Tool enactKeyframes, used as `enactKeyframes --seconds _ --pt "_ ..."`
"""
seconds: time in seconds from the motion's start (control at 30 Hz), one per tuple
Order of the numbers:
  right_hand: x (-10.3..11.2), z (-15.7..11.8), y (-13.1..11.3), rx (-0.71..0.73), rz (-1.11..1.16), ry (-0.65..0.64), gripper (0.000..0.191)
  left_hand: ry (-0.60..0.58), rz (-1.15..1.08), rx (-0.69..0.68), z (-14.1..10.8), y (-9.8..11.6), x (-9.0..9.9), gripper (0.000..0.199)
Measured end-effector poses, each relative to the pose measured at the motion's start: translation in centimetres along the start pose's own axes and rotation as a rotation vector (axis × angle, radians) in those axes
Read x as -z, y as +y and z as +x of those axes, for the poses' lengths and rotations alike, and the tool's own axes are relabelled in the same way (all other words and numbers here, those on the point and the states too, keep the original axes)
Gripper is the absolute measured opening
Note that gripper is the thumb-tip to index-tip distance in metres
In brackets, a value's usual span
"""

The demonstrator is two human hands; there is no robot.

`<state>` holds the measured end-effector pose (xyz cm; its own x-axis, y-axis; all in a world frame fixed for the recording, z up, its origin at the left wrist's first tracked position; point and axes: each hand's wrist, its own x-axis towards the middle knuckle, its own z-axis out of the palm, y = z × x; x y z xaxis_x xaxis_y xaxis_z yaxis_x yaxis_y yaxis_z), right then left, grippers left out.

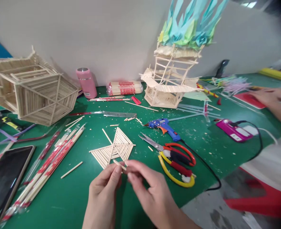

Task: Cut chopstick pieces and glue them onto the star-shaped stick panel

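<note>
Between the fingertips of my left hand is a short wooden stick piece, held near the table's front edge. My right hand pinches the other end of the same piece. Just beyond my fingers lies a flat star-like panel of wooden sticks, partly filled with parallel sticks; my hands hide its nearest edge. To its right are scissors with red and yellow handles and a blue glue gun. A loose stick lies left of my hands.
Stick bundles and a phone lie at left. Behind stand a wooden stick model, a pink bottle and a tower model. A purple power strip and another person's hand are at right.
</note>
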<state>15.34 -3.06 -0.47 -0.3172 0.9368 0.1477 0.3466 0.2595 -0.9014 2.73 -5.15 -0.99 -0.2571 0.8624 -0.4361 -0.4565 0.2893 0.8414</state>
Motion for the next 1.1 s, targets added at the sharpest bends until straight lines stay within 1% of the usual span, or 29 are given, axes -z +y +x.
enactKeyframes --seconds 0.07,0.1,0.17,0.23,0.27,0.33,0.4,0.47,0.57,0.67,0.77,0.83,0.93,1.03,1.1 --pt "2.3 -0.1 1.4 -0.011 -0.194 0.129 0.021 0.012 -0.057 0.055 0.4 0.3 0.0 0.027" --pt "3.7 -0.2 2.3 -0.015 -0.293 0.202 0.019 0.002 -0.072 0.070 0.5 0.4 0.0 0.027" --pt "6.5 -0.5 4.4 -0.004 -0.487 0.280 0.022 -0.047 -0.094 0.087 0.7 0.6 0.0 0.026" --pt "8.9 -1.0 6.3 0.001 -0.666 0.258 0.032 -0.078 -0.125 0.101 0.8 0.6 0.0 0.023" --pt "9.8 -1.3 7.0 -0.010 -0.751 0.205 0.037 -0.080 -0.141 0.108 0.9 0.6 0.0 0.022" --pt "10.9 -1.7 7.7 -0.019 -0.870 0.089 0.044 -0.070 -0.161 0.116 1.0 0.5 0.0 0.022" --pt "11.3 -1.6 7.6 -0.050 -0.949 -0.001 0.050 -0.069 -0.166 0.118 1.1 0.4 -0.1 0.024" --pt "11.3 -1.2 7.2 -0.110 -0.999 -0.057 0.053 -0.078 -0.172 0.122 1.2 0.4 -0.1 0.023" --pt "11.2 -0.1 6.7 -0.192 -1.016 -0.114 0.049 -0.091 -0.182 0.129 1.3 0.6 0.1 0.022" --pt "11.2 0.5 6.8 -0.204 -1.004 -0.126 0.039 -0.098 -0.185 0.141 1.2 0.9 0.2 0.021" --pt "11.3 0.4 6.8 -0.172 -0.979 -0.113 0.037 -0.123 -0.144 0.126 1.0 1.5 0.1 0.020" --pt "11.2 0.2 6.3 -0.133 -0.899 -0.090 0.037 -0.153 -0.077 0.102 0.9 1.9 -0.2 0.022" --pt "10.7 -0.2 4.4 -0.115 -0.670 -0.092 0.037 -0.205 0.035 0.037 0.8 2.3 -0.5 0.023" --pt "9.8 -0.8 2.4 -0.172 -0.465 -0.105 0.040 -0.202 0.107 -0.060 0.9 2.2 -0.4 0.020" --pt "9.2 -1.3 1.6 -0.215 -0.411 -0.074 0.044 -0.173 0.148 -0.128 1.0 2.1 -0.2 0.016"
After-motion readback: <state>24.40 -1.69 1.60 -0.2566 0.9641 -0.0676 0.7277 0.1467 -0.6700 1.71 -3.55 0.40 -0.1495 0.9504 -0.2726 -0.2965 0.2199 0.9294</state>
